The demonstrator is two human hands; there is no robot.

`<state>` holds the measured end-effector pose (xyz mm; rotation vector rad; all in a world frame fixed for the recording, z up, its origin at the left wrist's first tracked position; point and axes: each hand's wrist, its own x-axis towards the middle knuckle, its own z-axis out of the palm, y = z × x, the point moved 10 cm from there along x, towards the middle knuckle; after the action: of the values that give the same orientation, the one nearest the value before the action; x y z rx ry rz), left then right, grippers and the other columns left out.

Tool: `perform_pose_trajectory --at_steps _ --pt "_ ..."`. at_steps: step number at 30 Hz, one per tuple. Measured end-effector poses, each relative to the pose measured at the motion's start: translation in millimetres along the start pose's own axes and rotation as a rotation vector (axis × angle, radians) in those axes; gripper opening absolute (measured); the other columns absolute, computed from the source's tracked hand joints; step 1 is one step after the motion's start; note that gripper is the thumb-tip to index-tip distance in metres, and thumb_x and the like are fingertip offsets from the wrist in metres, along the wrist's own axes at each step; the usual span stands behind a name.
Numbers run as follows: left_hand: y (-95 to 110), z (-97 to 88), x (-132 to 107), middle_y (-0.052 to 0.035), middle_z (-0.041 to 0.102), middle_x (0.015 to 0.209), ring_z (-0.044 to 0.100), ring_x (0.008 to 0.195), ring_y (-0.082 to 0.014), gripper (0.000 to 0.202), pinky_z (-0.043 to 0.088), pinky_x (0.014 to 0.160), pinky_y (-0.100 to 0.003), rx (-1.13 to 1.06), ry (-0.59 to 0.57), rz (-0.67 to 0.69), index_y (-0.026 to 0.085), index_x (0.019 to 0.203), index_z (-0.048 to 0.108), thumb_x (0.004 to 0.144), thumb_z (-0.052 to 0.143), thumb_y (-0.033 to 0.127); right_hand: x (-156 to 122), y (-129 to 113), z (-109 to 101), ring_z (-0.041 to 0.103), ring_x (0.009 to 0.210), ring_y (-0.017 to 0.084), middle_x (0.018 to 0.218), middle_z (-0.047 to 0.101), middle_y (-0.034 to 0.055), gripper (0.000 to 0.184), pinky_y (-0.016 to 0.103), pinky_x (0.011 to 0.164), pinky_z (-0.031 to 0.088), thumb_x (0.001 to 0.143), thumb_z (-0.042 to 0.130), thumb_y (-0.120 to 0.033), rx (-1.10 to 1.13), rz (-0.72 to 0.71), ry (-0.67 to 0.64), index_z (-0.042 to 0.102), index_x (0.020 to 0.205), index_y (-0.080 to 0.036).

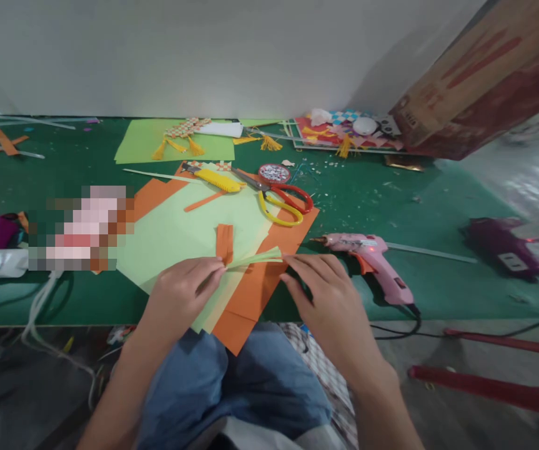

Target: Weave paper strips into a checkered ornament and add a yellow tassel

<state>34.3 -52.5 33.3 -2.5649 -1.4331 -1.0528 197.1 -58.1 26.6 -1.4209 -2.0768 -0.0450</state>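
Loosely fanned at one end, slim pale-green paper strips (256, 258) stretch between the hands, above flat orange sheets (268, 284) and green sheets (175, 219) on the counter (367, 194). The left hand (181, 284) pinches their gathered end between thumb and fingertips, beside short orange strips (225, 240). The right hand (324, 284) is half open, thumb and forefinger parted at the fanned end; whether it touches cannot be told. Beyond lie loop-handled scissors (263, 186).

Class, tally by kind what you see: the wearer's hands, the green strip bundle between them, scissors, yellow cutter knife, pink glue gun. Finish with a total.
Hands: 2 (left hand, right hand)
Green strip bundle: 1
Scissors: 1
Cutter knife: 1
Glue gun: 1
Total: 6
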Motion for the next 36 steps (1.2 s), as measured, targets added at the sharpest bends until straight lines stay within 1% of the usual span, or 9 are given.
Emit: perform_pose_trajectory --at_steps 3,7,15,18,22,26,28,32,36 --pt "0.3 0.5 -0.2 -0.0042 0.075 0.087 0.071 0.078 -0.0167 0.019 0.058 0.073 -0.029 -0.004 -0.005 0.001 0.018 0.089 0.065 0.093 0.047 0.023 2.9 -2.9 11.4 0.053 0.086 0.024 0.091 0.066 0.0123 0.018 0.04 0.076 0.05 0.089 0.05 -0.019 -0.061 0.0 0.021 0.068 0.091 -0.014" --pt "0.1 1.6 -0.2 -0.0043 0.075 0.087 0.071 0.079 -0.0167 0.019 0.058 0.073 -0.029 -0.007 -0.014 -0.004 0.018 0.09 0.065 0.093 0.046 0.023 3.9 -5.1 11.5 0.051 0.084 0.022 0.085 0.064 0.0084 0.02 0.038 0.075 0.048 0.088 0.049 -0.014 -0.016 0.007 0.062 0.065 0.078 -0.019" --pt "-1.0 3.3 -0.8 -0.0049 0.075 0.089 0.071 0.08 -0.0168 0.017 0.058 0.073 -0.03 -0.014 -0.027 -0.009 0.017 0.091 0.064 0.093 0.047 0.022 -17.0 0.2 -2.3 0.055 0.081 0.018 0.079 0.063 0.0039 0.017 0.032 0.07 0.049 0.086 0.054 -0.013 0.265 0.017 -0.074 0.06 0.072 -0.02" --pt "-0.1 1.4 -0.5 -0.0046 0.075 0.087 0.071 0.079 -0.0169 0.017 0.058 0.072 -0.03 -0.01 -0.013 -0.003 0.017 0.089 0.064 0.093 0.048 0.022 -22.2 9.9 -9.6 0.056 0.081 0.018 0.083 0.063 0.0047 0.019 0.033 0.07 0.048 0.087 0.048 -0.012 0.213 0.036 -0.097 0.064 0.081 -0.021" --pt "0.2 0.5 -0.1 -0.004 0.075 0.087 0.072 0.079 -0.017 0.016 0.058 0.072 -0.03 0.001 -0.006 0.0 0.018 0.09 0.064 0.092 0.048 0.022 -16.0 12.2 -16.4 0.055 0.083 0.02 0.085 0.064 0.0064 0.03 0.036 0.074 0.047 0.087 0.039 -0.007 0.075 0.02 -0.023 0.065 0.091 -0.02" --pt "4.8 0.3 0.6 -0.0051 0.075 0.089 0.072 0.08 -0.0177 0.015 0.058 0.072 -0.03 0.014 0.0 0.041 0.018 0.088 0.064 0.091 0.051 0.024 -9.9 7.8 -14.8 0.055 0.075 0.02 0.072 0.064 0.0057 0.017 0.036 0.07 0.044 0.09 0.049 -0.022 0.008 0.03 0.022 0.062 0.08 -0.019" --pt "7.7 -0.6 1.0 -0.0051 0.075 0.088 0.072 0.08 -0.0174 0.014 0.058 0.072 -0.029 0.016 0.011 0.068 0.017 0.088 0.064 0.091 0.053 0.026 -10.3 8.0 -17.6 0.054 0.07 0.019 0.065 0.06 0.0037 0.024 0.035 0.067 0.042 0.09 0.052 -0.029 -0.016 0.044 0.055 0.057 0.068 -0.02" --pt "11.7 -1.6 1.7 -0.0056 0.075 0.087 0.072 0.08 -0.0171 0.013 0.058 0.071 -0.028 0.046 0.028 0.11 0.017 0.087 0.062 0.09 0.056 0.027 -14.6 13.4 -23.9 0.056 0.077 0.019 0.08 0.064 0.006 0.018 0.035 0.072 0.044 0.092 0.043 -0.02 -0.061 0.058 0.084 0.061 0.092 -0.018" --pt "19.4 1.2 1.1 -0.006 0.075 0.087 0.071 0.08 -0.0187 0.019 0.058 0.071 -0.03 0.12 0.018 0.193 0.016 0.089 0.061 0.088 0.058 0.034 -20.1 17.2 -31.7 0.058 0.074 0.019 0.076 0.065 0.0049 0.012 0.033 0.071 0.045 0.09 0.05 -0.019 -0.08 0.032 0.133 0.061 0.086 -0.018"
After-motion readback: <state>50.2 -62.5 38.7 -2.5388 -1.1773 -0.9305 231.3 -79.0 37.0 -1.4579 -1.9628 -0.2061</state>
